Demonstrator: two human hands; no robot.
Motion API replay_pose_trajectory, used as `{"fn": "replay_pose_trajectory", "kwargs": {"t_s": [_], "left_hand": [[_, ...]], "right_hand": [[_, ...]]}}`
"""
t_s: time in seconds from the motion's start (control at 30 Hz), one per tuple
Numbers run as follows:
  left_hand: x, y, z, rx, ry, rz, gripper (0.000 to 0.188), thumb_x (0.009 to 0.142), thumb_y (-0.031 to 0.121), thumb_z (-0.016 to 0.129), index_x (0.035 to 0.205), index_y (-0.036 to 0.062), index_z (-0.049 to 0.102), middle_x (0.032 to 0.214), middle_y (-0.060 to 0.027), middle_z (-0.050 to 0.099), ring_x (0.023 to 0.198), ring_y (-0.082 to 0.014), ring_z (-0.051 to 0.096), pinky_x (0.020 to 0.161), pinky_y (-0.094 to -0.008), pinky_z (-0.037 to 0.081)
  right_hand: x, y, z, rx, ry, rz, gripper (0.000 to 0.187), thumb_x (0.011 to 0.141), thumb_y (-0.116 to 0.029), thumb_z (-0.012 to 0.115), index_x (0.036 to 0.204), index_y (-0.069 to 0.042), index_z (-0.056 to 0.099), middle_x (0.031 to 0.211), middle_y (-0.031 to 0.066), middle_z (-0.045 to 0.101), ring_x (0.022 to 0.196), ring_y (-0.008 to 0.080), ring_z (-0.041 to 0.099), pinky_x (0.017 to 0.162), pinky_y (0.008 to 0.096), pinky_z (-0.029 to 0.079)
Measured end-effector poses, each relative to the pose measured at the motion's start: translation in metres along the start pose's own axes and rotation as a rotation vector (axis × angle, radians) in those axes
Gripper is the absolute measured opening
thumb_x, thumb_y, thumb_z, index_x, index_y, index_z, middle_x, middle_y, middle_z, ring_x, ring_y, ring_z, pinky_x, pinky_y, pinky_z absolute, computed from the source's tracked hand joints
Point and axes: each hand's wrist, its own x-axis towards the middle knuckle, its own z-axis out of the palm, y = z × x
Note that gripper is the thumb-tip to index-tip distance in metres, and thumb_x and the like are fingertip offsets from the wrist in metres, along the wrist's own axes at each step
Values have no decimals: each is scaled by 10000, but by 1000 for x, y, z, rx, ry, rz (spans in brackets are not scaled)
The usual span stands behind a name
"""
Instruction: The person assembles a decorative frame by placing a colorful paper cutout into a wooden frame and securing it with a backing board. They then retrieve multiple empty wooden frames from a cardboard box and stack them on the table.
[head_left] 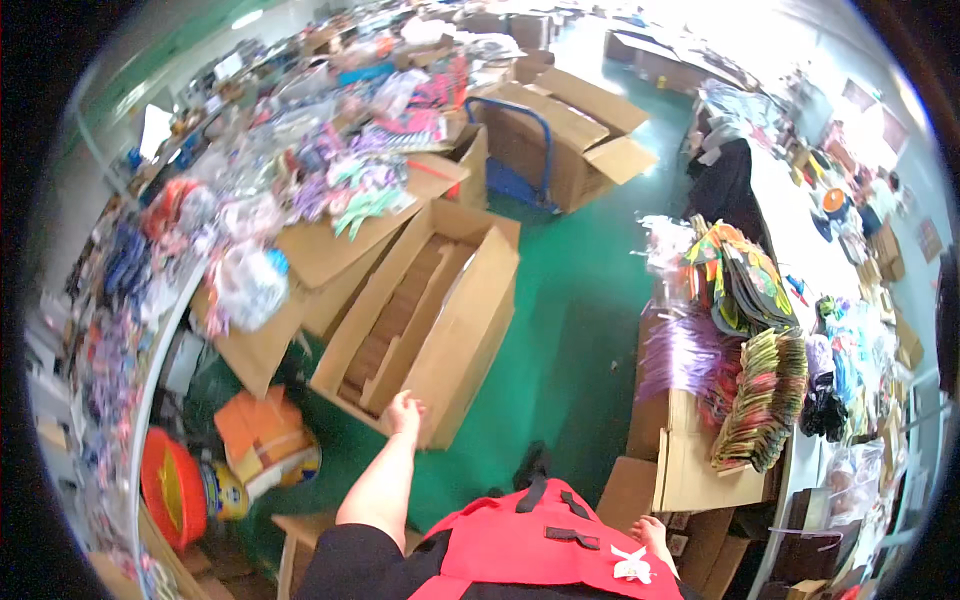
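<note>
My left hand (404, 412) reaches forward to the near end of a long cardboard box (462, 335), its fingers curled at the top edge of the end wall. Brown cardboard pieces (405, 305) lie inside the box, which stands open at the top on the green floor. My right hand (652, 533) hangs low beside my red apron (530, 545), fingers loosely apart with nothing visible in them. Next to it is an open cardboard carton (625, 485) below the right-hand table.
Gloves in bundles (765, 400) are stacked on the right. Heaped gloves and plastic bags (250, 285) cover the left table. Ahead stands a blue-handled trolley (548, 165) with large cartons. An orange-red tub (172, 490) and a yellow bucket (228, 490) sit at lower left.
</note>
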Motion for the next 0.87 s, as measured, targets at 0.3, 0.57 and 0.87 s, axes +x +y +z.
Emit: {"fn": "replay_pose_trajectory", "kwargs": {"t_s": [0.3, 0.57, 0.87], "left_hand": [[57, 38, 166, 445, -466, 101, 307, 834, 157, 512, 1114, 50, 579, 885, -128, 670, 762, -220, 642, 689, -366, 507], [136, 79, 138, 683, -294, -355, 317, 802, 49, 489, 1102, 1, 584, 908, -170, 647, 746, -243, 647, 633, -346, 521], [305, 179, 334, 402, -127, -50, 328, 830, 35, 471, 1147, -18, 533, 813, -137, 647, 650, -198, 645, 575, -297, 507]], "right_hand": [[267, 24, 18, -743, -118, -291, 263, 717, -296, 680, 858, -76, 708, 861, 82, 686, 822, 190, 645, 743, 286, 494], [317, -388, 186, -520, -186, -227, 196, 803, -76, 526, 976, -41, 611, 650, 51, 568, 486, 147, 535, 388, 277, 398], [404, -631, 350, -316, -251, -438, 273, 778, -94, 570, 1032, -9, 620, 803, 95, 658, 658, 157, 626, 583, 297, 500]]}}
